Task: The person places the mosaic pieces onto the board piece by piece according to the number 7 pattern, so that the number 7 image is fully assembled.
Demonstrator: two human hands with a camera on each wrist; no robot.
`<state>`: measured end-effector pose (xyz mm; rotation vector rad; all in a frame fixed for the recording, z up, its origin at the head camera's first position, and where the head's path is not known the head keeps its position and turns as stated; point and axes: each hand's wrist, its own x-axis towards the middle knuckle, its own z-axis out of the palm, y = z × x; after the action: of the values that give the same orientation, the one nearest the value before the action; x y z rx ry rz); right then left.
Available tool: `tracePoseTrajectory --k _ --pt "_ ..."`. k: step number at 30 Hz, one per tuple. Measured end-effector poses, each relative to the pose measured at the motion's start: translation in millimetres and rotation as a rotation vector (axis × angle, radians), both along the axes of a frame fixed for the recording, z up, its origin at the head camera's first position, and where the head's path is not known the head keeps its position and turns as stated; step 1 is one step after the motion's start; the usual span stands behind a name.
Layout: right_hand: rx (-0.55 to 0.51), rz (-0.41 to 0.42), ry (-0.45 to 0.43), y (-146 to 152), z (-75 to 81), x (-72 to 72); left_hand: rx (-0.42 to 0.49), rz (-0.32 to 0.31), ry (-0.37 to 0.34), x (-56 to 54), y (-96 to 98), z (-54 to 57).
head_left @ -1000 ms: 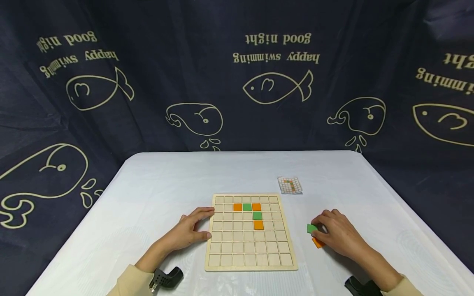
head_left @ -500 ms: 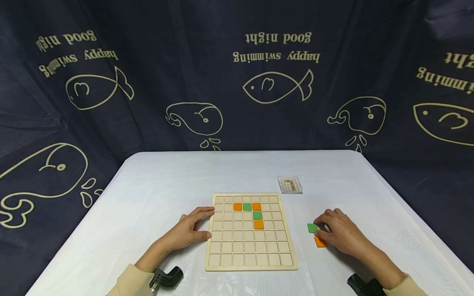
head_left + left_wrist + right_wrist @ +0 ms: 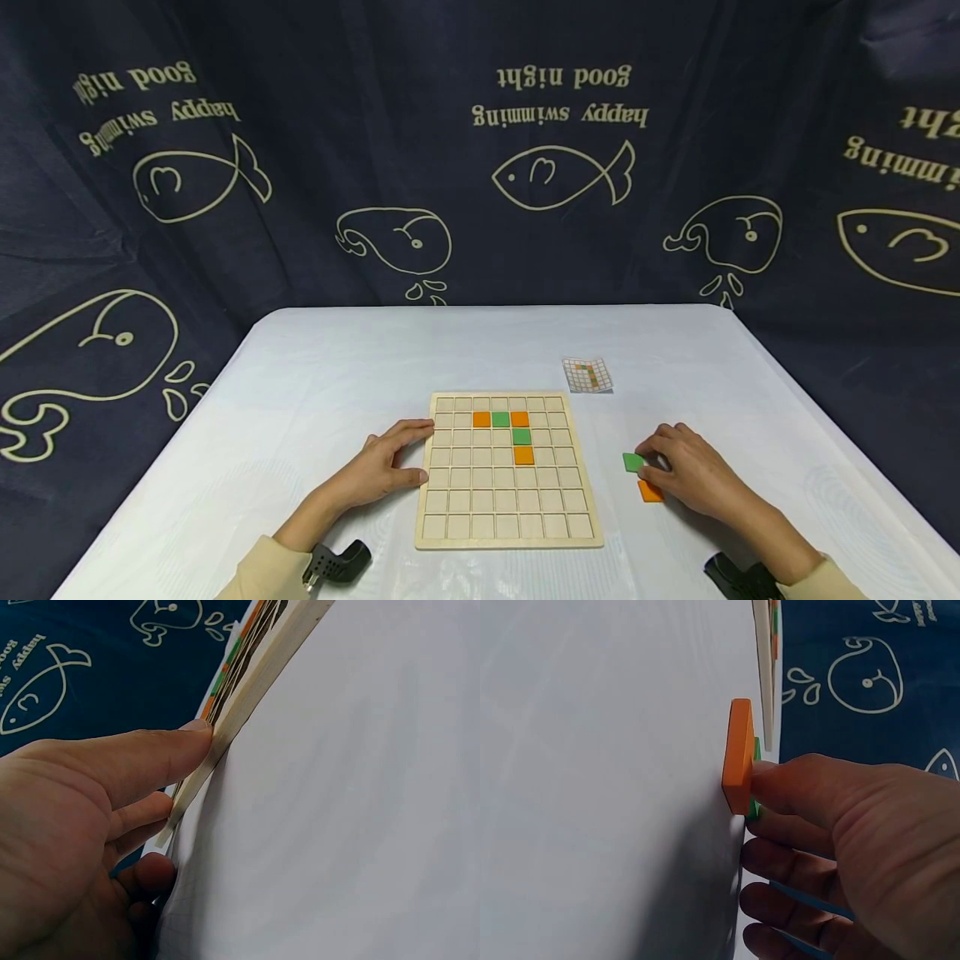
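My left hand rests at the left edge of a wooden grid board, its thumb and fingers spread along the rim. In the left wrist view the thumb touches the board's side. Right of the board, my right hand has its thumb and index finger around the right corner of a green square tile, pinching it. Just below that thumb lies an orange square tile. The right wrist view shows this orange tile in front of the thumb, partly hiding the green one.
Several orange and green tiles, among them a green one, sit in the board's upper cells. A small pattern card lies beyond its upper right corner. A white cloth covers the table; a dark printed curtain hangs behind.
My right hand has shifted slightly to the right. The orange tile has slid a little right and shows more fully. The left hand and board have stayed in place.
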<state>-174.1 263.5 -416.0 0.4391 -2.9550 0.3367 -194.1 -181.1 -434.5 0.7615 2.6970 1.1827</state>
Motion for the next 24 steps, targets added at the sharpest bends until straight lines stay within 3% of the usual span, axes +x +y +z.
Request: tracePoseTrajectory --k 9,17,24 --pt "-0.001 0.012 0.033 -0.6 1.6 0.9 -0.010 0.000 0.021 -0.6 0.6 -1.7" --pt "-0.024 0.033 0.104 -2.9 3.8 1.5 -0.015 0.012 -0.004 -0.4 1.5 0.0" --pt "-0.044 0.041 0.101 -9.2 8.1 0.6 -0.009 -0.002 0.016 -0.3 0.7 0.2"
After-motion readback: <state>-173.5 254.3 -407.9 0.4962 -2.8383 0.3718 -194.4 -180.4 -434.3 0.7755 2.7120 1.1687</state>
